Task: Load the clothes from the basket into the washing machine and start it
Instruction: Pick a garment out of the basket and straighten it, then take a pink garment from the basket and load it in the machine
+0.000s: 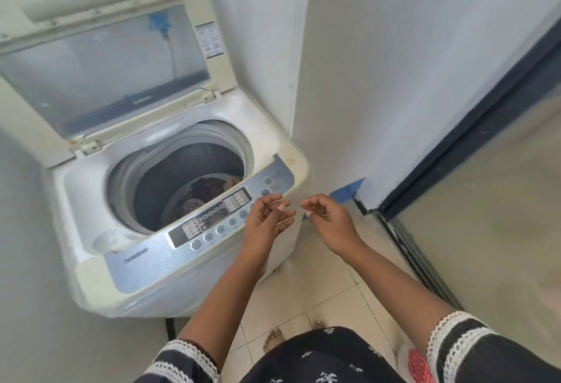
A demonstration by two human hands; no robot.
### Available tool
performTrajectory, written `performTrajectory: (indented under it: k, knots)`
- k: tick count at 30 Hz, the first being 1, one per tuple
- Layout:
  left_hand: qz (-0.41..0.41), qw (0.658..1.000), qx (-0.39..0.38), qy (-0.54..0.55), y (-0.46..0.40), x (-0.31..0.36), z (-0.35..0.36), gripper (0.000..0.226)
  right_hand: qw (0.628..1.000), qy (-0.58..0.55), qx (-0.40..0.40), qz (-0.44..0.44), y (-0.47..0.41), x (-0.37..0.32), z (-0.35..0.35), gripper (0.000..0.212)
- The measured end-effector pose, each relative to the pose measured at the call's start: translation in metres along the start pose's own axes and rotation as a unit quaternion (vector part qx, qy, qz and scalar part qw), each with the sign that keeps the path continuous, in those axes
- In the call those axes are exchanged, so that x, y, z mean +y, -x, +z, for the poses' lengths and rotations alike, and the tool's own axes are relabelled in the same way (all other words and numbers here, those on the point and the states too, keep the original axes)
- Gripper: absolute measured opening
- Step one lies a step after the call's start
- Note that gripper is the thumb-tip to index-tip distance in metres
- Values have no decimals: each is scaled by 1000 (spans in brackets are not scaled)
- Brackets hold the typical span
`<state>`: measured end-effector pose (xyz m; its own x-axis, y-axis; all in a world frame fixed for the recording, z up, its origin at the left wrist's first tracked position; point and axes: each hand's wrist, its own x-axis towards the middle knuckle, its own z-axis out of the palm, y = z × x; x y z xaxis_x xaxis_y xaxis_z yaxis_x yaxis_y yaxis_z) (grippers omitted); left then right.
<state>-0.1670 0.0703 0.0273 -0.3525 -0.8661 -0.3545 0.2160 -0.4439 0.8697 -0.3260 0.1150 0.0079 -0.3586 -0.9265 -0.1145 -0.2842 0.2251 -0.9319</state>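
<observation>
Both forearms reach forward from the bottom of view, bare from the lace-trimmed black sleeves up. Left hand is raised, palm turned inward toward the other hand, fingers loosely curled and spread, holding nothing. Right hand mirrors it, palm turned inward, fingers relaxed in a soft curl, thumb close to the index tip, nothing between them. The two sets of fingertips nearly meet, a small gap between.

Left hand hangs over the right end of the control panel, just in front of the round buttons there; I cannot tell whether it touches the panel. Right hand sits off the machine's right front corner, over the tiled floor.

Washing machine, a top-loader, stands in the corner, lid swung up and leaning back toward the wall. Drum open. Clothes lie at the bottom of the drum: dark fabric, a patterned piece, something tan at the right edge. They are well below and to the left of both hands, apart from the fingers.

Blue tape on the wall base near the right hand. A dark-framed sliding door runs along the right. Something pink and ribbed shows at lower right by the sleeve; I cannot tell what it is.
</observation>
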Motion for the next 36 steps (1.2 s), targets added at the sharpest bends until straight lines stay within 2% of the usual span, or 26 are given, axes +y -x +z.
performTrajectory:
  k: [5,12,24,31,36]
  knots:
    - [-57,995,-57,-59,7,-24,39,20,999,-13,41,33,27,23,-45,24]
    - [-137,968,-119,-174,23,-80,100,19,994,-38,73,70,70,53,-112,22]
    - [-194,924,-214,-252,129,-201,277,20,968,-41,171,181,246,165,-303,32]
    - [-239,885,-254,-309,184,-296,345,18,932,-36,220,285,353,250,-384,28]
    - [-268,826,-291,-401,203,-350,356,13,896,-31,240,372,409,305,-408,26]
